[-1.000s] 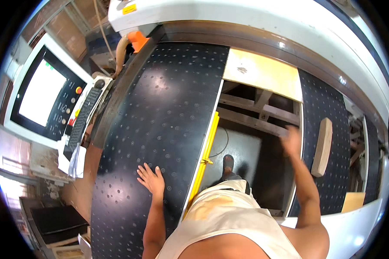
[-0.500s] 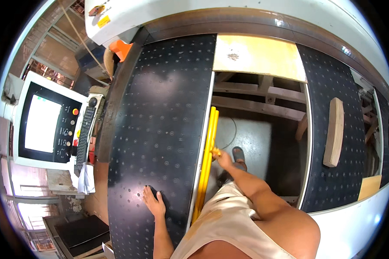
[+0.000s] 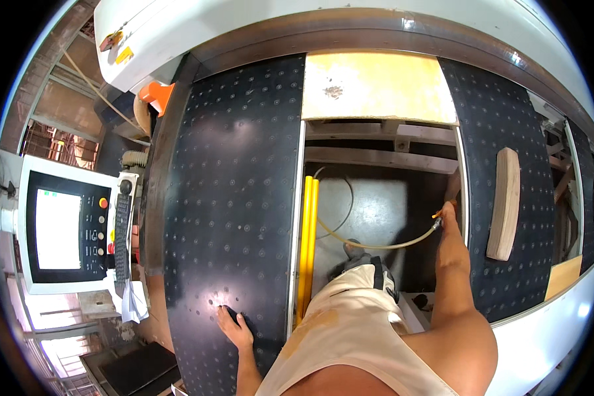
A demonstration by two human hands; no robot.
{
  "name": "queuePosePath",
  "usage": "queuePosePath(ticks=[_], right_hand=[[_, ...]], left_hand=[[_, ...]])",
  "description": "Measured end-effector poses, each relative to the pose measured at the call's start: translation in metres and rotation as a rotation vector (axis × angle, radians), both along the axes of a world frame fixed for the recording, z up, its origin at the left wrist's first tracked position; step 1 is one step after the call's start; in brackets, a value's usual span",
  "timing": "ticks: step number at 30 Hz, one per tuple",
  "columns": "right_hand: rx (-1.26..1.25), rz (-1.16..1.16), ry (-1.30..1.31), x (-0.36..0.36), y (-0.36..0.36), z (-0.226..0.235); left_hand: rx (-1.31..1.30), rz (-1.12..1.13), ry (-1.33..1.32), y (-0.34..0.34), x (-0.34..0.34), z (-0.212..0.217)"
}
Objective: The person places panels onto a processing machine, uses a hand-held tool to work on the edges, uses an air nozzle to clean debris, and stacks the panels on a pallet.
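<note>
Across goes the right hand (image 3: pixel 448 216), away from the yellow bars (image 3: pixel 308 264) to the gap's far right edge, a hose (image 3: pixel 393 246) now curving behind it! Fingers closed round a small orange tool (image 3: pixel 437 214) at the hose's end. The left hand (image 3: pixel 237 331) lies palm down, fingers loosely spread, gripping nothing visible, on the dotted black tabletop (image 3: pixel 237 198). Off left, the workshop shows a lit monitor (image 3: pixel 58 228) above brown floor. The count: two yellow bars, one orange tool, one wooden block (image 3: pixel 504 204), one monitor.
</note>
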State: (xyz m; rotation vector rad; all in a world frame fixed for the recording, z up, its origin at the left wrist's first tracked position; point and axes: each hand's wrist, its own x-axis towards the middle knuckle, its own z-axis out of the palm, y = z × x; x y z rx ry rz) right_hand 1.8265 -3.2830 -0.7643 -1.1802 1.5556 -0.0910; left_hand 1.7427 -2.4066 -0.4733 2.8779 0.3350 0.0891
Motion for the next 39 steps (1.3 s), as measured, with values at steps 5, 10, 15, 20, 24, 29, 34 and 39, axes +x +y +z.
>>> queuePosePath(ticks=[5,10,15,20,24,29,34,39], right_hand=[[-0.078,0.154,-0.04,0.064,0.1,0.042],[0.006,0.301,-0.128,0.102,0.141,0.06],[-0.128,0.525,-0.082,0.163,0.199,0.06],[-0.111,0.668,-0.109,0.207,0.26,0.098],[-0.006,0.789,-0.201,0.213,0.296,0.097],[0.18,0.875,-0.283,0.221,0.327,0.074],[0.524,1.514,0.634,0.147,0.214,-0.035],[0.654,1.508,0.498,0.072,0.283,0.03]], left_hand=[[0.108,0.1,0.033,0.01,-0.029,0.025],[0.099,0.087,0.039,0.007,-0.024,0.02],[0.096,0.084,0.028,0.003,-0.023,0.022],[0.061,0.316,-0.195,0.016,-0.033,0.007],[0.079,0.323,-0.186,0.015,-0.034,0.005],[0.122,0.365,-0.164,0.017,-0.045,0.016],[0.071,0.274,-0.154,0.008,-0.013,-0.002],[0.157,0.402,-0.146,0.029,-0.064,0.011]])
